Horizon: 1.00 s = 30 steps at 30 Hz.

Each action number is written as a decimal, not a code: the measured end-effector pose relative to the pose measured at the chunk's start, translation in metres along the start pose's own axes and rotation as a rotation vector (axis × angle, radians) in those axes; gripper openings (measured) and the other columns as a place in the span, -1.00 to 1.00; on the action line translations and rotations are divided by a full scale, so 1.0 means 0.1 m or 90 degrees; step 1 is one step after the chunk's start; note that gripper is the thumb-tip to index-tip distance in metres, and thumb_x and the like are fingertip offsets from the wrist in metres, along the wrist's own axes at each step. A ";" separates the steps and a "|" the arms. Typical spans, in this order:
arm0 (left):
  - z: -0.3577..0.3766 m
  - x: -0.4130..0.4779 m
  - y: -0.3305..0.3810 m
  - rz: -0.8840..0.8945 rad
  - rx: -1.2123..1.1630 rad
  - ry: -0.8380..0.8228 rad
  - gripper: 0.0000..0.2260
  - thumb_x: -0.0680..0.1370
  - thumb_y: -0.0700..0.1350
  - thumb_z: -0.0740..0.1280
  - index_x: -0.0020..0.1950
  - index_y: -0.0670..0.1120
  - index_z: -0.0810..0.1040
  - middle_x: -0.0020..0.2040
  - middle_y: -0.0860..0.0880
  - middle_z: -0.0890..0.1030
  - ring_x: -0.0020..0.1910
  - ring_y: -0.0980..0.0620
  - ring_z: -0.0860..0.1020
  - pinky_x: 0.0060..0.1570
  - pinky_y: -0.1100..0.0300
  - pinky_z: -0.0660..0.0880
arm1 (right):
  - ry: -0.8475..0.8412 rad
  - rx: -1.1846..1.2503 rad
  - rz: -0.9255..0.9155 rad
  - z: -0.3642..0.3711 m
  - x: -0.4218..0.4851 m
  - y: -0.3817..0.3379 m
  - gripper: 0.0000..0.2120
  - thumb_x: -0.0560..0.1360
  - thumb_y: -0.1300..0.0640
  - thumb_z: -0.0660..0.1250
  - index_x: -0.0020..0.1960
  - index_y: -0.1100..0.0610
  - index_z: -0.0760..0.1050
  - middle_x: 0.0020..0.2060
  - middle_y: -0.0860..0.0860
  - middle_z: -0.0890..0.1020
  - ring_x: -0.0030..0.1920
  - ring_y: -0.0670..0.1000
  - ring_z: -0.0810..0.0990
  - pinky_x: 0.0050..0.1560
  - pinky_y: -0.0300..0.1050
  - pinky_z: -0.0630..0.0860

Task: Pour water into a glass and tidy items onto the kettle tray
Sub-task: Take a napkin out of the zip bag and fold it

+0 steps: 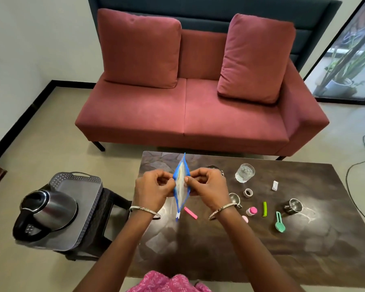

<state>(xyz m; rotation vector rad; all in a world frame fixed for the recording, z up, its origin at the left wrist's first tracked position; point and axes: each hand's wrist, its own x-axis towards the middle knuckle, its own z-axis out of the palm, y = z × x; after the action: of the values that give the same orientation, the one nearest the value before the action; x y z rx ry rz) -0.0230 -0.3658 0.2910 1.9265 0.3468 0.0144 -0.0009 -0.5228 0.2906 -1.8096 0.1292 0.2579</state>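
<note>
I hold a clear zip pouch with blue edging [182, 186] above the dark coffee table [251, 249]. My left hand [154, 189] pinches its left side and my right hand [207, 186] pinches its right side, pulling the mouth apart. A glass of water [244, 172] stands on the table to the right. The steel kettle [47, 209] sits on the grey tray [82, 186], which rests on a dark stool left of the table. Small items lie on the table: a pink stick [190, 212], a pink bottle [251, 211], a green clip [264, 208], a teal scoop [279, 222].
Two steel cups [234, 198] [293, 206], a roll of tape [248, 192] and a small white sachet [274, 185] are also on the table. A red sofa [188, 106] stands behind it. A cable runs over the floor at the right.
</note>
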 end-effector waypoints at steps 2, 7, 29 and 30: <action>-0.03 0.11 -0.01 0.046 0.155 0.085 -0.96 0.35 -0.17 0.42 -0.28 -0.03 0.63 -0.44 0.07 0.63 -0.45 0.14 0.62 -0.34 0.19 0.56 | 0.066 -0.050 -0.010 -0.02 0.11 0.00 -0.90 0.38 0.28 0.46 -0.17 0.16 0.56 -0.43 0.08 0.66 -0.45 -0.01 0.64 -0.35 -0.01 0.65; -0.04 0.33 0.01 0.080 0.247 0.126 -0.96 0.33 -0.14 0.42 -0.25 -0.03 0.64 -0.39 0.03 0.64 -0.35 0.03 0.61 -0.27 0.13 0.51 | 0.189 -0.235 -0.100 0.01 0.32 0.02 -0.76 0.27 0.21 0.44 -0.29 0.02 0.37 -0.44 -0.05 0.59 -0.47 -0.10 0.55 -0.34 -0.12 0.50; 0.07 0.47 -0.09 0.162 0.045 0.011 -0.88 0.38 -0.24 0.46 -0.15 -0.04 0.65 -0.31 0.10 0.65 -0.35 0.18 0.62 -0.31 0.21 0.61 | -0.082 0.034 0.184 0.38 0.64 -0.02 -0.47 0.46 0.45 0.30 0.34 0.04 0.44 -0.16 0.23 0.63 -0.14 0.12 0.67 -0.08 0.17 0.67; 0.05 0.46 -0.08 0.167 0.028 0.016 -0.90 0.39 -0.21 0.47 -0.16 -0.03 0.64 -0.30 0.10 0.65 -0.34 0.16 0.62 -0.31 0.23 0.60 | -0.091 0.070 0.192 0.35 0.62 -0.05 -0.47 0.47 0.44 0.32 0.32 -0.01 0.44 -0.08 0.28 0.63 -0.12 0.14 0.68 -0.12 0.18 0.67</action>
<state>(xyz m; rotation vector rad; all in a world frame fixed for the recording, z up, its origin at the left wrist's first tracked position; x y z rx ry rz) 0.0200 -0.3565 0.2742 2.0050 0.1096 0.2059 0.0568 -0.4846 0.2714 -1.6533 0.3101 0.5812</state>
